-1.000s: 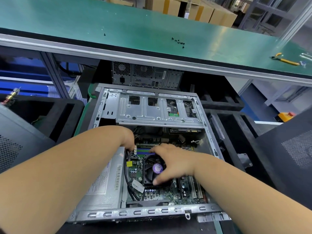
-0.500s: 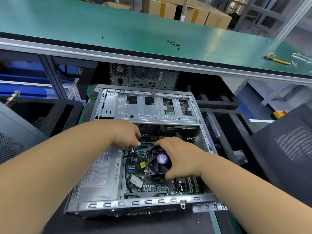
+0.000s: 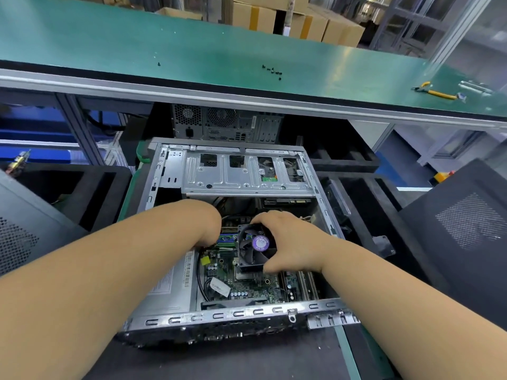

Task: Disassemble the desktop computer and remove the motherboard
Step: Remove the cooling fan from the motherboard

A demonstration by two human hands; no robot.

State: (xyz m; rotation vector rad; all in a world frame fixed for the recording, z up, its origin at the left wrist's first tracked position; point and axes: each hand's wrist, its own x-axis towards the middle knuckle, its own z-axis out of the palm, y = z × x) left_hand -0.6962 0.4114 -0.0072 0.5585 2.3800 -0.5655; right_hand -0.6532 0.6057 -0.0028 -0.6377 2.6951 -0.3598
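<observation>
Lying open on the low shelf, computer case point(image 3: 238, 315), with the workbench top point(image 3: 137, 45) running across behind and above. Sitting inside: motherboard point(image 3: 247, 286) toward the near right, power supply point(image 3: 167, 292) along its left, drive cage point(image 3: 247, 174) spanning the far end. Perching on the board, cooler fan point(image 3: 253, 249), right hand point(image 3: 290, 239) wrapping it from the right, left hand point(image 3: 208, 229) dipping in just to its left. Standing behind the case, a second tower point(image 3: 225, 123). Resting on the benchtop, loose screws point(image 3: 273, 70) mid-way, pliers point(image 3: 436, 91) far right.

The desktop computer case point(image 3: 233, 315) lies on its side, open. Inside, the green motherboard point(image 3: 247, 286) sits flat, bearing a black cooler fan point(image 3: 253, 249) with a purple hub label.
</observation>
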